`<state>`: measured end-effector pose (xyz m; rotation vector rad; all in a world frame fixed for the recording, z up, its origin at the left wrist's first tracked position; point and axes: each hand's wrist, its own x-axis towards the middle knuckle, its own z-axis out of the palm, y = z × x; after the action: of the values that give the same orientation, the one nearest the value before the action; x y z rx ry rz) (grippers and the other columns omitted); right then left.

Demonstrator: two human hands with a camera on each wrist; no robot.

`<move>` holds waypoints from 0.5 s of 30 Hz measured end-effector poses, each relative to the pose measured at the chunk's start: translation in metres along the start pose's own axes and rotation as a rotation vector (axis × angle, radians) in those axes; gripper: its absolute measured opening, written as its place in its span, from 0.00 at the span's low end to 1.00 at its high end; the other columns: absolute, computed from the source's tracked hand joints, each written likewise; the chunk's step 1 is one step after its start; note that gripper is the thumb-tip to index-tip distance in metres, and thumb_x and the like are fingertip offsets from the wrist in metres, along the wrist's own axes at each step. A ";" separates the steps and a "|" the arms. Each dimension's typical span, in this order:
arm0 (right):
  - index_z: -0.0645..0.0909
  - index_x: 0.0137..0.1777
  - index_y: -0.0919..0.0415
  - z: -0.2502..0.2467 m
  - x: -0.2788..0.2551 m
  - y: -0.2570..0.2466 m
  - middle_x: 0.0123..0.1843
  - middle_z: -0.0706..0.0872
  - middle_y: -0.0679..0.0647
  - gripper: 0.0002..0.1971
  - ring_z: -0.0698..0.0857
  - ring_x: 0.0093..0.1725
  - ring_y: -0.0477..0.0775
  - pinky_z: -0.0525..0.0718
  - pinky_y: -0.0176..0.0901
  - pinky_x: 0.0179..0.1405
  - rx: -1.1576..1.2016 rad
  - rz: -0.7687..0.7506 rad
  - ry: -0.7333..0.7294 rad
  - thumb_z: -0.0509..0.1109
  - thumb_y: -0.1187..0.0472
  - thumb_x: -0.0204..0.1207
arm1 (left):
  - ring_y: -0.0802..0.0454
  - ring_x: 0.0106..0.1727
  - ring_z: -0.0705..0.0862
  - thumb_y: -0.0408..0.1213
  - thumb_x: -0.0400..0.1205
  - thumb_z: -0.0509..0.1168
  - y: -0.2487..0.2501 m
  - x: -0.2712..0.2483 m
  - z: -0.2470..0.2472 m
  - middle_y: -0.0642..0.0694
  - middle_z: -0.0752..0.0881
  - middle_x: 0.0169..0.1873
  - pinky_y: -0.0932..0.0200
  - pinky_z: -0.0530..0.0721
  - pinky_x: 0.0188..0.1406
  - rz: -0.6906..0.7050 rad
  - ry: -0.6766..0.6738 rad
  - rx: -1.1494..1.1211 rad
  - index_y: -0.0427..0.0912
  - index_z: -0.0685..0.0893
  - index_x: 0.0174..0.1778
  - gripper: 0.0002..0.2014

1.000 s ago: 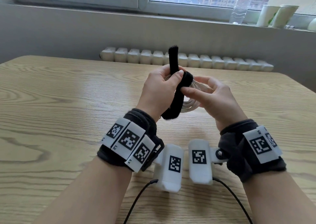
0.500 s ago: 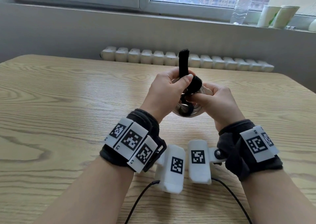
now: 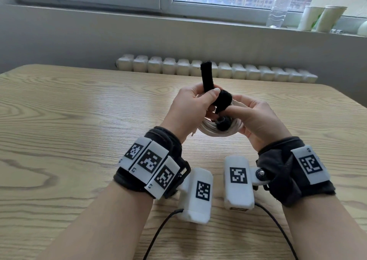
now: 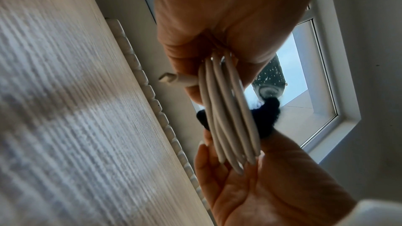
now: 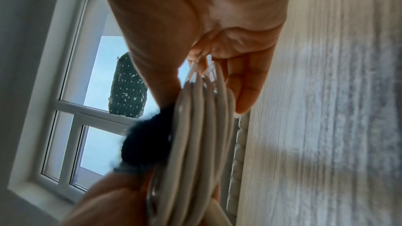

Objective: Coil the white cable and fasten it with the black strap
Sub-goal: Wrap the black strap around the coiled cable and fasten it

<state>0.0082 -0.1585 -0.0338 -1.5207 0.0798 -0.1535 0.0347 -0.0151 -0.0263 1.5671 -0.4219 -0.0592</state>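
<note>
The white cable (image 3: 210,130) is wound into a coil of several loops, held above the wooden table between both hands. My left hand (image 3: 190,108) grips the coil's left side and pinches the black strap (image 3: 222,100) under its thumb; the strap's free end (image 3: 206,74) stands upright. My right hand (image 3: 250,116) grips the coil's right side, its thumb pressing the strap's lower part (image 3: 223,123). The left wrist view shows the cable loops (image 4: 226,114), a plug end (image 4: 174,79) and the strap (image 4: 267,109) behind them. In the right wrist view the strap (image 5: 143,142) lies beside the loops (image 5: 202,126).
The wooden table (image 3: 79,120) spreads all around the hands. A white radiator (image 3: 258,73) runs behind its far edge. A plastic bottle (image 3: 278,7) and paper cups (image 3: 321,17) stand on the window sill. Black camera leads (image 3: 158,236) trail off my wrists.
The hanging lower length of the strap has been drawn up under the coil and wrapped round it. Both hands closed in together on the coil; the upright free end tilted slightly.
</note>
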 end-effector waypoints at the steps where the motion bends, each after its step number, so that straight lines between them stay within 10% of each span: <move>1: 0.84 0.57 0.63 -0.001 0.000 0.000 0.43 0.92 0.54 0.20 0.90 0.41 0.53 0.85 0.42 0.39 0.020 0.009 -0.001 0.78 0.72 0.64 | 0.47 0.38 0.88 0.36 0.83 0.63 0.000 0.000 0.000 0.39 0.90 0.44 0.42 0.88 0.48 0.001 -0.003 0.002 0.40 0.86 0.51 0.08; 15: 0.82 0.62 0.69 -0.004 -0.002 -0.007 0.49 0.90 0.64 0.23 0.89 0.44 0.58 0.89 0.49 0.45 0.159 0.064 -0.119 0.71 0.77 0.65 | 0.62 0.29 0.81 0.35 0.84 0.62 -0.003 0.002 0.000 0.47 0.87 0.38 0.64 0.80 0.33 0.010 -0.001 0.004 0.40 0.85 0.52 0.08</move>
<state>0.0054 -0.1621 -0.0270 -1.3643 0.0207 -0.0179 0.0377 -0.0157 -0.0290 1.5688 -0.4309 -0.0520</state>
